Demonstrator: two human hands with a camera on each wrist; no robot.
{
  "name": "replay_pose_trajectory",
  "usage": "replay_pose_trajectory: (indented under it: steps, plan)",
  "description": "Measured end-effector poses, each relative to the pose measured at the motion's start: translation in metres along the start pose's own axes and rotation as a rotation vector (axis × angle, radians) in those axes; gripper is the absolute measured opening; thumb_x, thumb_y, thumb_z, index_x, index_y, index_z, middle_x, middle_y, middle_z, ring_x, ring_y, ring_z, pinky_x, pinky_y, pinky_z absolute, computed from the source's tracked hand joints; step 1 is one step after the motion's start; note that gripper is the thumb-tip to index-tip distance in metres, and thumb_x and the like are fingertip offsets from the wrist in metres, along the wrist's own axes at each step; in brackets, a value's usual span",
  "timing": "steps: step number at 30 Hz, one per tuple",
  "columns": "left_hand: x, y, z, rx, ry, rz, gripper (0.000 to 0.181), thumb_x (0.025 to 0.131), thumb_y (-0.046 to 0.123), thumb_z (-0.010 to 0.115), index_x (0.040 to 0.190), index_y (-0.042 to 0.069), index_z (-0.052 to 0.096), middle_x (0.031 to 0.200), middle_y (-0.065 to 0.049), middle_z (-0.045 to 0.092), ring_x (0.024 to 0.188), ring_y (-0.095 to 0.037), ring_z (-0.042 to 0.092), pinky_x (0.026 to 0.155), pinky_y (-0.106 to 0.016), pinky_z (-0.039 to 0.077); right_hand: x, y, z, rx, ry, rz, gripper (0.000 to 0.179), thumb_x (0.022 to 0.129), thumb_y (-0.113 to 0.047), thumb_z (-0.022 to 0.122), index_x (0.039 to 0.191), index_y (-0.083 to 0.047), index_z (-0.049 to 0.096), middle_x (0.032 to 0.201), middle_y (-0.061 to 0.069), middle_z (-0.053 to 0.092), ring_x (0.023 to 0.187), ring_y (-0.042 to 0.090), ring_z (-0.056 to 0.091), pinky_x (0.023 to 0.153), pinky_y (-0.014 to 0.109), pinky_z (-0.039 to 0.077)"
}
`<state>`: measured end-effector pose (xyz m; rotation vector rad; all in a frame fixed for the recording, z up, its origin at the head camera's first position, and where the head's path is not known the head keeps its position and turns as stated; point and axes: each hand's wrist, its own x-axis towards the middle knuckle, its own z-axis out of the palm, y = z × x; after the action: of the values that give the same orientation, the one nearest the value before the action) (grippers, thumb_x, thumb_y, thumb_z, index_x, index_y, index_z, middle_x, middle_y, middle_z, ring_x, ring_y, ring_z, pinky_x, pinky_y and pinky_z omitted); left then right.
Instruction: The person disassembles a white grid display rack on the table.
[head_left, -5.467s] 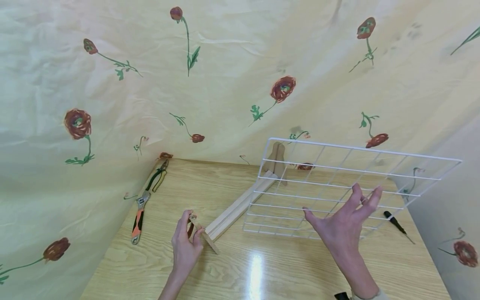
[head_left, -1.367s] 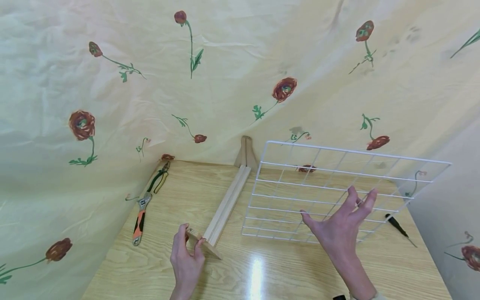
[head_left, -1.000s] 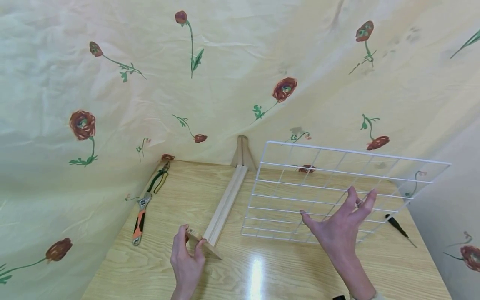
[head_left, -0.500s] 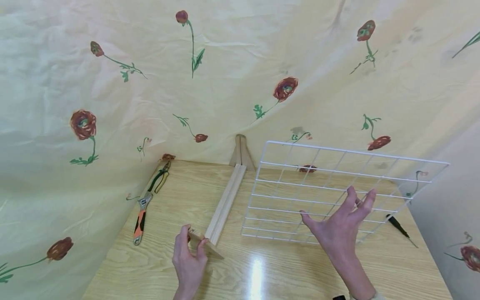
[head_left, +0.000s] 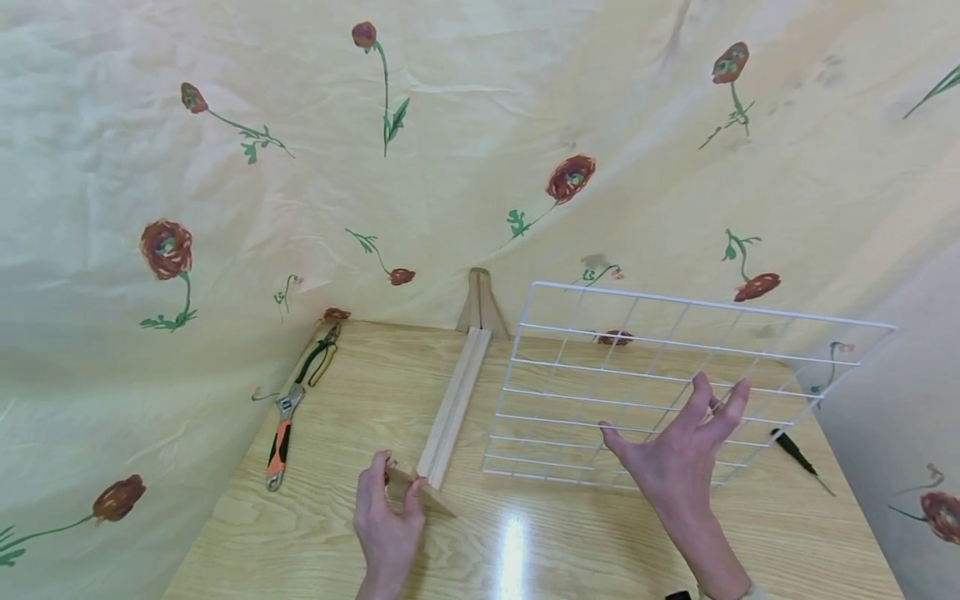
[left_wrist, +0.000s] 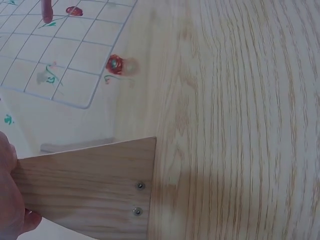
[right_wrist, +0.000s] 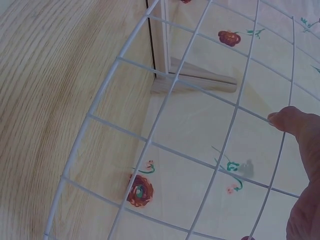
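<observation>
In the head view a wooden stand lies along the table, made of a long grooved bar [head_left: 455,408] with an upright end piece at either end. My left hand [head_left: 388,521] grips the near end piece [head_left: 433,493] between thumb and fingers. Two screw heads [left_wrist: 140,185] show low on this tapered board in the left wrist view. The far end piece [head_left: 483,304] stands by the floral cloth. To the right, my right hand [head_left: 678,454] holds a white wire grid panel [right_wrist: 89,116] tilted up, its fingers among the wires and the thumb at one wire.
Combination pliers [head_left: 321,357] and an adjustable wrench [head_left: 281,437] with an orange-black handle lie along the table's left edge. A black-handled screwdriver [head_left: 797,454] lies at the right edge. Floral cloth [head_left: 450,167] hangs behind and on both sides of the wooden table [head_left: 300,533].
The stand's far end has swung left, out from behind the grid. My left hand and the near end piece have shifted slightly right and nearer. The grid has barely moved.
</observation>
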<state>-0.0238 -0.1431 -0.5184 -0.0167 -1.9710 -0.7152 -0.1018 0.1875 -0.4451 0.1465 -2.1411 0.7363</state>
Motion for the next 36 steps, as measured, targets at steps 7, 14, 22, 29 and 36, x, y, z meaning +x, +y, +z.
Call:
replay_pose_trajectory:
  steps: [7, 14, 22, 29, 36]
  plan:
    - [-0.002, 0.006, 0.003, -0.001, 0.001, -0.001, 0.059, 0.097, 0.048, 0.061, 0.116, -0.007, 0.059, 0.085, -0.013, 0.057, 0.070, -0.025, 0.056, 0.046, -0.038, 0.050, 0.001, 0.002, -0.001, -0.015, -0.012, -0.032, 0.129, 0.045, -0.023, 0.096, 0.147, 0.005, 0.022, 0.155, 0.029, -0.007, 0.118, 0.056, 0.036, 0.068, 0.066, 0.050]
    - [-0.004, 0.011, 0.006, 0.001, 0.006, -0.007, 0.060, 0.096, 0.050, 0.061, 0.115, -0.006, 0.060, 0.086, -0.012, 0.058, 0.070, -0.024, 0.058, 0.049, -0.036, 0.052, 0.002, -0.002, -0.002, -0.053, -0.114, 0.037, 0.135, 0.043, -0.017, 0.102, 0.148, 0.007, 0.020, 0.155, 0.036, -0.007, 0.120, 0.056, 0.035, 0.062, 0.063, 0.052]
    - [-0.006, 0.015, 0.008, -0.004, 0.015, -0.006, 0.059, 0.095, 0.049, 0.063, 0.114, -0.007, 0.059, 0.085, -0.013, 0.059, 0.070, -0.024, 0.058, 0.050, -0.037, 0.053, 0.002, -0.006, -0.001, -0.094, -0.226, 0.160, 0.134, 0.043, -0.016, 0.102, 0.147, 0.003, 0.020, 0.157, 0.033, -0.009, 0.116, 0.059, 0.034, 0.057, 0.064, 0.048]
    - [-0.007, 0.019, 0.007, -0.014, 0.007, -0.019, 0.057, 0.094, 0.046, 0.065, 0.115, -0.007, 0.059, 0.086, -0.013, 0.059, 0.070, -0.026, 0.059, 0.050, -0.040, 0.053, 0.001, -0.002, 0.002, -0.112, -0.313, 0.205, 0.134, 0.045, -0.019, 0.103, 0.147, 0.002, 0.019, 0.156, 0.034, -0.012, 0.107, 0.066, 0.034, 0.046, 0.054, 0.044]
    - [-0.008, 0.018, 0.009, -0.006, 0.014, -0.016, 0.057, 0.094, 0.048, 0.065, 0.115, -0.005, 0.060, 0.086, -0.011, 0.059, 0.071, -0.025, 0.059, 0.050, -0.035, 0.050, 0.001, 0.002, 0.003, -0.140, -0.457, 0.283, 0.137, 0.050, -0.025, 0.101, 0.151, 0.000, 0.011, 0.155, 0.036, -0.017, 0.105, 0.067, 0.033, 0.045, 0.052, 0.041]
